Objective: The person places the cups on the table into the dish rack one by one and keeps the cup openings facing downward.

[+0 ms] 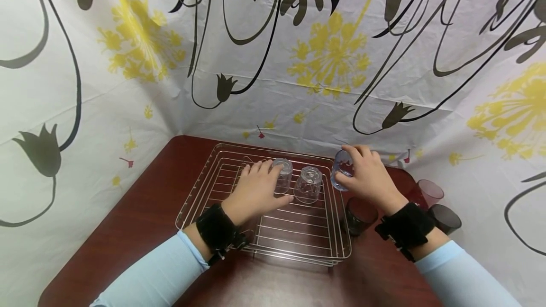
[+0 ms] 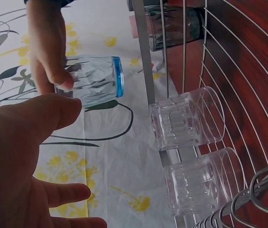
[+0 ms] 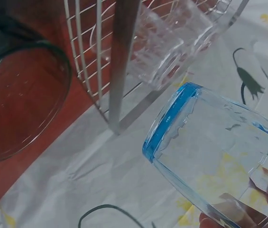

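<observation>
My right hand grips a clear glass with a blue tint, held in the air at the right rim of a wire rack. In the right wrist view the glass's blue-edged end points away from the fingers. On the rack, two clear glasses stand upside down side by side. My left hand hovers over the rack by the left one, partly covering it in the head view. Its fingers are spread and relaxed, and the left wrist view shows nothing in them.
Right of the rack stand a dark glass, another dark glass and a reddish glass. The rack sits on a dark red table. A patterned white cloth hangs around the back and sides.
</observation>
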A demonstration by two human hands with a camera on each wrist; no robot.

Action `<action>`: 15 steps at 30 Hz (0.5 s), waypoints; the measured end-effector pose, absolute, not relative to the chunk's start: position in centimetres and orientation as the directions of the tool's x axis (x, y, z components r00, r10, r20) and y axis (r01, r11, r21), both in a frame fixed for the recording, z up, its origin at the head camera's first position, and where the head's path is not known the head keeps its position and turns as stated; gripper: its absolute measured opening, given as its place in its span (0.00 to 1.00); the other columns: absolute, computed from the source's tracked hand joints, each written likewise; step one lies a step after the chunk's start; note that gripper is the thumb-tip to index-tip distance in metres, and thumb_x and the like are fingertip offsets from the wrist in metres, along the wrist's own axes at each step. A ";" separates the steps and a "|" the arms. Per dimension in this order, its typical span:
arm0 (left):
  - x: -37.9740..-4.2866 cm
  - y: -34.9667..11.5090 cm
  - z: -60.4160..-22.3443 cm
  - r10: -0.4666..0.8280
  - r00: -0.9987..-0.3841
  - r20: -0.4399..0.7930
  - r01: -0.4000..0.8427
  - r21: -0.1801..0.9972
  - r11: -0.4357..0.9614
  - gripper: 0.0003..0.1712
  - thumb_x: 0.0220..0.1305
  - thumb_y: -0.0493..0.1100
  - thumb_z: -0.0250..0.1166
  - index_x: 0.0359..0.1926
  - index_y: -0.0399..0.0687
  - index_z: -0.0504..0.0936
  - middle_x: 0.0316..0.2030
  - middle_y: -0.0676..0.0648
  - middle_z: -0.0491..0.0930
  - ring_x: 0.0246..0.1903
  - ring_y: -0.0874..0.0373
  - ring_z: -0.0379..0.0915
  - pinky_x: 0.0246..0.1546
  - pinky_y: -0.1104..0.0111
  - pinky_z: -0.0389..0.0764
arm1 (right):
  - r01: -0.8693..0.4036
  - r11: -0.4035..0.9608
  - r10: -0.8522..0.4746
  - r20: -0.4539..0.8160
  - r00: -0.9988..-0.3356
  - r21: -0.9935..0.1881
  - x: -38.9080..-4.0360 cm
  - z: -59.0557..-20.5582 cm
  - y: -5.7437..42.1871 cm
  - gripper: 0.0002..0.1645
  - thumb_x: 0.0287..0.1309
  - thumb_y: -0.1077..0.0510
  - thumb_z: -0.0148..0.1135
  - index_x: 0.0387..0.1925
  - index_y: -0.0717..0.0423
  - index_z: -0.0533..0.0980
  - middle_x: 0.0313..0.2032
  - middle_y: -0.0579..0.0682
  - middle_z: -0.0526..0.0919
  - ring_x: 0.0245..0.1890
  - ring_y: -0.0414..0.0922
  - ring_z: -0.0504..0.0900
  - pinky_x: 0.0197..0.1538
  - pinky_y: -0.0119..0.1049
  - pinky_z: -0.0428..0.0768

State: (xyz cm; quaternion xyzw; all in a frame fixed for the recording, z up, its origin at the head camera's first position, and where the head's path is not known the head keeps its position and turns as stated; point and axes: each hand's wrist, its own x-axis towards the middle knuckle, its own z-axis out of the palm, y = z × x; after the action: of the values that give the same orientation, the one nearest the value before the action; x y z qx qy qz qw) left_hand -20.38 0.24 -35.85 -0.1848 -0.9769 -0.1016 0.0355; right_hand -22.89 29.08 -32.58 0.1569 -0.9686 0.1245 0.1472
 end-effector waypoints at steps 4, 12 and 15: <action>-20.6 0.6 -35.9 0.350 -0.933 0.088 0.361 0.184 0.914 0.53 0.58 0.78 0.58 0.77 0.57 0.59 0.76 0.42 0.58 0.74 0.42 0.53 0.72 0.41 0.54 | -0.376 0.910 -0.300 0.348 -0.888 -0.175 -22.8 -32.8 28.4 0.42 0.57 0.47 0.64 0.71 0.57 0.65 0.62 0.65 0.68 0.57 0.70 0.67 0.57 0.65 0.69; -21.1 1.1 -36.1 0.356 -0.931 0.087 0.366 0.174 0.914 0.53 0.58 0.78 0.58 0.76 0.55 0.61 0.75 0.42 0.59 0.73 0.42 0.55 0.71 0.41 0.56 | -0.451 0.882 -0.374 0.378 -0.847 -0.139 -22.4 -33.4 27.2 0.42 0.56 0.47 0.64 0.70 0.58 0.66 0.60 0.63 0.69 0.59 0.67 0.68 0.62 0.62 0.66; -21.3 1.3 -36.2 0.362 -0.929 0.083 0.371 0.162 0.915 0.53 0.57 0.79 0.58 0.75 0.55 0.62 0.75 0.42 0.60 0.73 0.42 0.56 0.71 0.41 0.57 | -0.459 0.878 -0.385 0.366 -0.847 -0.140 -22.1 -33.5 26.8 0.42 0.57 0.47 0.64 0.70 0.58 0.65 0.61 0.63 0.69 0.58 0.65 0.68 0.62 0.62 0.66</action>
State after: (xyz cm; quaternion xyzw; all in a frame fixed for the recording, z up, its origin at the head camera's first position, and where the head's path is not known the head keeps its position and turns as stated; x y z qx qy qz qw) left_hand -21.32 1.35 -36.23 -0.1871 -0.9781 -0.0877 0.0254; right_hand -22.14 26.83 -33.53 0.2209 -0.9546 0.1116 0.1659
